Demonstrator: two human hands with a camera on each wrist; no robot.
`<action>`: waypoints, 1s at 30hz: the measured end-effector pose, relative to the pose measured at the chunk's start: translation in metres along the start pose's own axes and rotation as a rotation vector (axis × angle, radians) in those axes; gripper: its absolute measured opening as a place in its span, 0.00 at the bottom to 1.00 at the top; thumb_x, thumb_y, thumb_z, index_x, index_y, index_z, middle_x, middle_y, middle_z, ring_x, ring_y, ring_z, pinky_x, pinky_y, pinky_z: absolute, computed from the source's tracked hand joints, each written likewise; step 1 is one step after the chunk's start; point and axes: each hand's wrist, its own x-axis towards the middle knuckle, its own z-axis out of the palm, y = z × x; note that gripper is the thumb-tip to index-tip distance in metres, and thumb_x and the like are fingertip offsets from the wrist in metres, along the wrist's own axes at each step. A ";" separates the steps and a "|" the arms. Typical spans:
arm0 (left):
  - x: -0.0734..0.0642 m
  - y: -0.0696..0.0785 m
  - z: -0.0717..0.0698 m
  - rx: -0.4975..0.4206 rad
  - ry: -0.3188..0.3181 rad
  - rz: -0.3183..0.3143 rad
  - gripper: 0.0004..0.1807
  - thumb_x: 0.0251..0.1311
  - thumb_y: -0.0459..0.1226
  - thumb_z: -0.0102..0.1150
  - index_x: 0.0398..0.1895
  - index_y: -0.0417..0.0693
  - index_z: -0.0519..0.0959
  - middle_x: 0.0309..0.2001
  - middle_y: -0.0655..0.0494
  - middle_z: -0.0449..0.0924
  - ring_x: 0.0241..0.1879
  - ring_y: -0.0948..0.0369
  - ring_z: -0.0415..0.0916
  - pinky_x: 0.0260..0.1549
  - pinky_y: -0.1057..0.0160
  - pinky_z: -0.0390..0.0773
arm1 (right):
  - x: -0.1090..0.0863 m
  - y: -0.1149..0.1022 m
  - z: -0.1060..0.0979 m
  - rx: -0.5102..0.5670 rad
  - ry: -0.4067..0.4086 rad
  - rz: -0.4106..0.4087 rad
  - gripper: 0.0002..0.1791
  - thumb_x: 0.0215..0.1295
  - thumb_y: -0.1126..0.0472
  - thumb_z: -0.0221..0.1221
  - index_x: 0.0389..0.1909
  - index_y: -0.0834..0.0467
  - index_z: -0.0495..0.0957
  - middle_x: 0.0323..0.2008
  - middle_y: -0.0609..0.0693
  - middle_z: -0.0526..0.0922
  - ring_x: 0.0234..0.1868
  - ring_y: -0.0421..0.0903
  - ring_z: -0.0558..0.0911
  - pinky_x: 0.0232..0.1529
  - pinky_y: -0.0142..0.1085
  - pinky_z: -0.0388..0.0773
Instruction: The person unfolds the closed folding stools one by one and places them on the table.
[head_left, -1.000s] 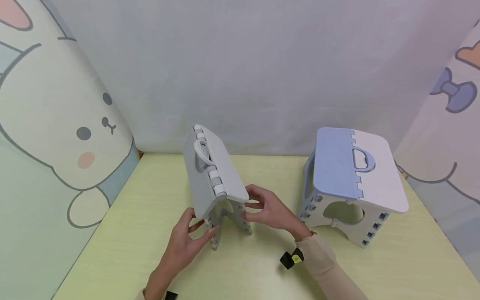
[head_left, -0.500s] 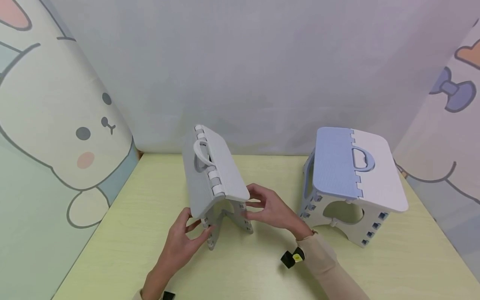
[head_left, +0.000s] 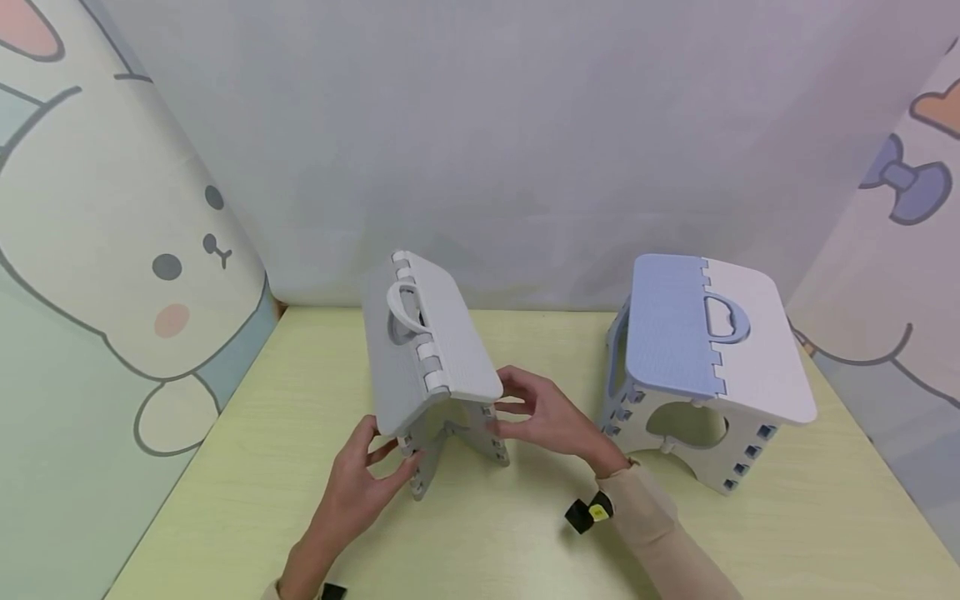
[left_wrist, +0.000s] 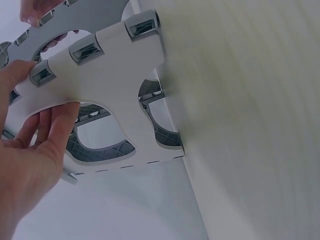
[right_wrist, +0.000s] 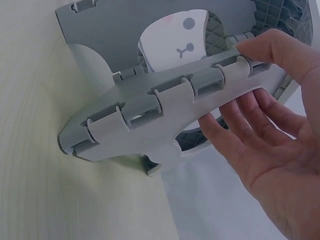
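Observation:
A grey-and-white folding stool (head_left: 457, 321) stands partly unfolded on the table, its two top halves sloping down from a ridge that carries a loop handle (head_left: 406, 307). My left hand (head_left: 358, 477) grips its left leg panel, thumb on the hinged edge and fingers through the cutout, as the left wrist view shows on the leg panel (left_wrist: 115, 65). On the other side my right hand (head_left: 551, 418) holds the right leg panel (right_wrist: 145, 112), thumb over the hinge edge and fingers curled into the opening. The folded front panel between the legs is partly hidden.
A second folding stool (head_left: 671, 333), blue and white, stands fully unfolded on the table (head_left: 495, 542) to the right. A grey-white backdrop (head_left: 480, 150) rises behind, and panels with a cartoon rabbit (head_left: 97, 250) flank the sides.
The stool's legs and top halves have spread slightly wider apart. My left hand has moved a little left and my right hand a little right, both keeping hold of the leg panels.

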 end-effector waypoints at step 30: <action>-0.002 -0.004 -0.009 0.003 -0.026 -0.035 0.36 0.55 0.26 0.75 0.66 0.45 0.70 0.59 0.57 0.76 0.62 0.67 0.74 0.51 0.57 0.83 | -0.001 0.004 -0.008 0.021 -0.035 -0.023 0.28 0.63 0.67 0.71 0.63 0.55 0.76 0.60 0.52 0.78 0.64 0.51 0.78 0.64 0.45 0.77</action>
